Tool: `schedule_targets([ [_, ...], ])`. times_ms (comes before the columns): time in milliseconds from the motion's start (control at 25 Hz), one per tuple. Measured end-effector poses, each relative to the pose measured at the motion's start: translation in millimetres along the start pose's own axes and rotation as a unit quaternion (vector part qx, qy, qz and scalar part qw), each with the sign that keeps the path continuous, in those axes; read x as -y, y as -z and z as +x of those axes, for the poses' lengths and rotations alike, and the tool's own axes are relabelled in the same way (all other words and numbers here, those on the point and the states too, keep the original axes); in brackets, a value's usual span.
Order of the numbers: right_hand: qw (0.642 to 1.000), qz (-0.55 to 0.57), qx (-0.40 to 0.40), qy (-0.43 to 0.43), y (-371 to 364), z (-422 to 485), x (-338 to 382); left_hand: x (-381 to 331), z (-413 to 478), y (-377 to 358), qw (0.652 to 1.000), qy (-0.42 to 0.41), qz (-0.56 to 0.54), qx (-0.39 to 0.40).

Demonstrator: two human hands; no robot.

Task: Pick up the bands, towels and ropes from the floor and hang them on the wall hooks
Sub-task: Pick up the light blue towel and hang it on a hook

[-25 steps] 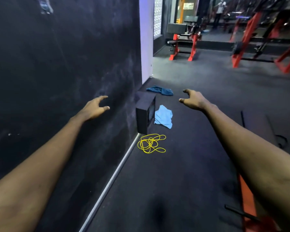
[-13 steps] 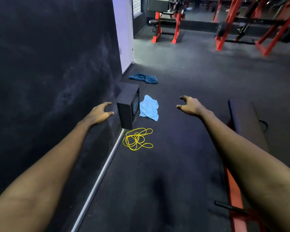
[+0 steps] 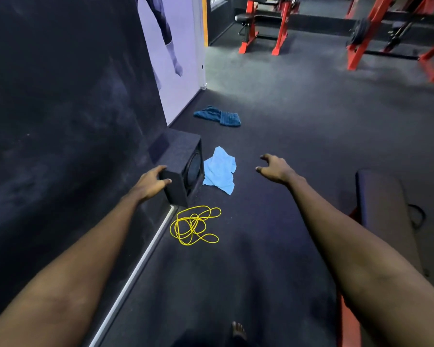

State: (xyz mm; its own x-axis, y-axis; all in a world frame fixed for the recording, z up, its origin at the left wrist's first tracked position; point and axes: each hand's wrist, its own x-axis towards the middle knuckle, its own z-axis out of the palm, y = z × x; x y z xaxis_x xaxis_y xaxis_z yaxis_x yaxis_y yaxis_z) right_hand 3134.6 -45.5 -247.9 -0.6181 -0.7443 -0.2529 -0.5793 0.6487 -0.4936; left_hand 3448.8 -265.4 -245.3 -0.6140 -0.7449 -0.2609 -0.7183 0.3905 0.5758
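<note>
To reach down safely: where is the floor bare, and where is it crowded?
Bare floor lies between the rope and the bench, and between the dark towel and the red frames. Crowded by the wall: speaker, light towel beside it, rope in front.

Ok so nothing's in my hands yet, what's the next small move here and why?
Probably lower the right hand toward the yellow rope. It lies nearest of the floor items, closer than the light blue towel and the dark blue towel, and neither that hand nor the left hand holds anything.
</note>
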Motion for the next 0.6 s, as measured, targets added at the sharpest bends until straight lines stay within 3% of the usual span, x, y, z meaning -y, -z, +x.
schedule_targets([
  [600, 0.993, -0.048, 0.106, -0.012, 48, 366, -46, -57, 364, -64, 0.991, 0.095, -0.093, 0.013],
])
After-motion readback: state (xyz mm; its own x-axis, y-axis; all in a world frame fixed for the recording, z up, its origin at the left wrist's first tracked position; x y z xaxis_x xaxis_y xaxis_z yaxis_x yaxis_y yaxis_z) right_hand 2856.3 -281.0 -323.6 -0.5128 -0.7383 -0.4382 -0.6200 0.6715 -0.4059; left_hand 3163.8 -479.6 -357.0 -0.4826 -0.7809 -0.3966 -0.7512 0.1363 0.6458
